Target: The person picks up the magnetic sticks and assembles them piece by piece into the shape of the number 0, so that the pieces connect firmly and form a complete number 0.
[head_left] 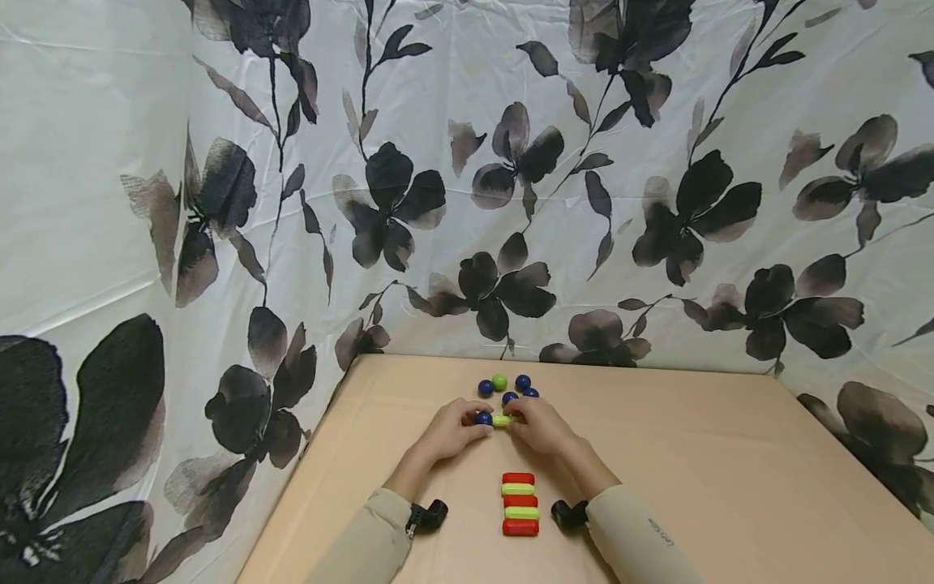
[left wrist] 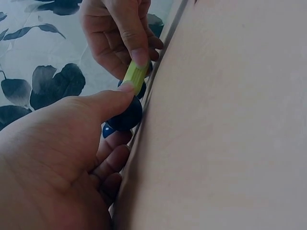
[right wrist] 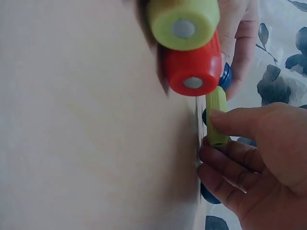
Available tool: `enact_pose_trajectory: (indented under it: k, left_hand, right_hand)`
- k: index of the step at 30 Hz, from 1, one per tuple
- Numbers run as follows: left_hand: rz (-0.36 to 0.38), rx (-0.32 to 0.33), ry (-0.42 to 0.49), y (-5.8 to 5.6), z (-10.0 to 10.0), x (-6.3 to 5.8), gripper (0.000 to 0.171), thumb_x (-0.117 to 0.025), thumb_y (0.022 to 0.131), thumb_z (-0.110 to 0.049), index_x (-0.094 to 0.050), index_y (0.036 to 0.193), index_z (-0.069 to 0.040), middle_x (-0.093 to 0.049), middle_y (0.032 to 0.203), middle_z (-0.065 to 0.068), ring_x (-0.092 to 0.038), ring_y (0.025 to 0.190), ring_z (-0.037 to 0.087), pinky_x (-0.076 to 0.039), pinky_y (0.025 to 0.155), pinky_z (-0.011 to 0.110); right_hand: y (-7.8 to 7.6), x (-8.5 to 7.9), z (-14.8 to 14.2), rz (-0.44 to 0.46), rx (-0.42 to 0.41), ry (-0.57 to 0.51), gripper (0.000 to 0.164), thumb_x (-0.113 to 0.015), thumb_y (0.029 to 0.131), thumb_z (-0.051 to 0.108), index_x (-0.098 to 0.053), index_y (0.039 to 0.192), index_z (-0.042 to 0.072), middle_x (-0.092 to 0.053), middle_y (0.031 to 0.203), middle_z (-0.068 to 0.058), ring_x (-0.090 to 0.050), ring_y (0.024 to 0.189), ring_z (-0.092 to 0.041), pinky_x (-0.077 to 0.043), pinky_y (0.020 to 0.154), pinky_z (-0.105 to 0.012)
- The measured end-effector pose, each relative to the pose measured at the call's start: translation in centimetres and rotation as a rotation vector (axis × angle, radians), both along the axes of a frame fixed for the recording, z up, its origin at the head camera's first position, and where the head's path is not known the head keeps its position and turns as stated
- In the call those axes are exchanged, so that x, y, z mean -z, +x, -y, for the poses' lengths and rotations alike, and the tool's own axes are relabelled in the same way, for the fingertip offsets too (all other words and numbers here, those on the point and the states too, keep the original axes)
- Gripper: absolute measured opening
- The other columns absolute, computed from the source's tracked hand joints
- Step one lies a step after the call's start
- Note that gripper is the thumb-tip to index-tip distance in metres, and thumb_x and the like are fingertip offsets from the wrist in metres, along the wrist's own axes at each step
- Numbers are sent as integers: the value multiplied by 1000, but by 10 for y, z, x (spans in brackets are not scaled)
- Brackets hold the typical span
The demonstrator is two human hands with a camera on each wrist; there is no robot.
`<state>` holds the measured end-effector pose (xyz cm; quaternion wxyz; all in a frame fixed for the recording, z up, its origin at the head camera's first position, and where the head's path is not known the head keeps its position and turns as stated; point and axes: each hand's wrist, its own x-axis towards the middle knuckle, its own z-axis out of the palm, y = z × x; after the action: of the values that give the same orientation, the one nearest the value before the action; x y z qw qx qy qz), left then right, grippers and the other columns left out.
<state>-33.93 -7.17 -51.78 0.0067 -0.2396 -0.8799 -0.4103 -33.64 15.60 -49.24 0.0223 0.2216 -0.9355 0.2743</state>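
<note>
My left hand [head_left: 454,427] holds a dark blue ball [head_left: 483,418] between thumb and fingers. From the other side, my right hand [head_left: 543,423] pinches a yellow-green rod [head_left: 502,421] between thumb and fingertips. The rod's free end meets the ball, and the two lie in one line just over the table. In the left wrist view, my left thumb reaches across the blue ball [left wrist: 125,115] to the end of the rod [left wrist: 136,76]. The right wrist view shows the rod [right wrist: 217,103] under my right thumb, with a small hole in its near end.
Beyond my hands lie several blue balls [head_left: 486,388] and one green ball [head_left: 499,381]. Nearer, between my forearms, red rods [head_left: 520,527] and yellow-green rods [head_left: 521,513] alternate in a row on the tan table [head_left: 409,381]. A flowered cloth [head_left: 452,308] hangs behind the table.
</note>
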Motion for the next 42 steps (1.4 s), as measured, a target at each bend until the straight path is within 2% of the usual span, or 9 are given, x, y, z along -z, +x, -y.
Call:
enact_pose_trajectory:
  k: [5,10,14,18,24,27,31,37,42]
  left_hand:
    - [6,12,20,-1,1,0,35,-75,97,-32,-73,130,-20,-65,108,-2,-56,93,15,-47,81,31]
    - [13,11,24,-3,2,1,35,-75,97,-32,-73,130,-20,-65,108,-2,-56,94,14,-47,82,32]
    - [8,14,27,-3,3,3,36,-75,97,-31,-73,131,-19,-65,108,-1,-56,94,14,-47,82,31]
    - [-3,12,36,-3,4,4,35,-76,97,-29,-73,130,-18,-65,107,0,-56,93,14,-47,82,30]
    - [31,1,48,-2,4,3,34,-76,97,-30,-73,130,-22,-65,109,-1,-56,95,14,-46,84,32]
    - [32,1,49,-3,3,3,34,-75,97,-31,-73,130,-23,-65,110,-1,-56,95,15,-47,83,32]
    - [35,-1,49,-3,1,3,35,-76,97,-30,-72,131,-22,-64,110,-1,-56,95,14,-47,84,32]
    - [24,12,49,-3,0,3,36,-76,97,-31,-72,131,-20,-64,109,0,-56,95,14,-47,84,32]
    - [30,0,49,-2,2,3,36,-75,97,-30,-72,131,-20,-64,107,-1,-55,95,15,-46,84,33]
  right_hand:
    - [-3,-1,-1,33,48,-47,16,-74,98,24,-77,111,16,-68,95,5,-58,85,-15,-53,83,-33]
    - [-7,-6,-4,-12,107,-80,12,-73,99,28,-77,105,19,-69,92,7,-58,83,-15,-52,82,-34]
    - [-9,-8,-7,-11,150,-132,21,-70,101,31,-75,117,18,-67,94,6,-59,86,-16,-53,83,-36]
    - [-14,-14,-8,-36,158,-172,33,-69,102,30,-70,130,12,-68,100,3,-59,90,-17,-53,86,-39]
    - [-25,-22,-9,-103,152,-110,31,-71,100,20,-71,128,8,-71,109,-7,-60,91,-23,-52,82,-40]
    - [-30,-22,-11,-132,130,-62,30,-72,99,16,-72,127,5,-73,117,-13,-63,103,-28,-53,94,-47]
    - [-35,-18,-11,-168,123,12,31,-76,96,18,-74,126,10,-74,122,-11,-59,112,-30,-46,103,-52]
    - [-35,-11,-8,-129,115,72,32,-79,94,24,-76,125,17,-74,123,-4,-48,107,-25,-32,95,-51]
    - [-34,-7,-3,-105,100,103,34,-79,94,26,-76,127,19,-73,125,-5,-47,109,-27,-30,98,-53]
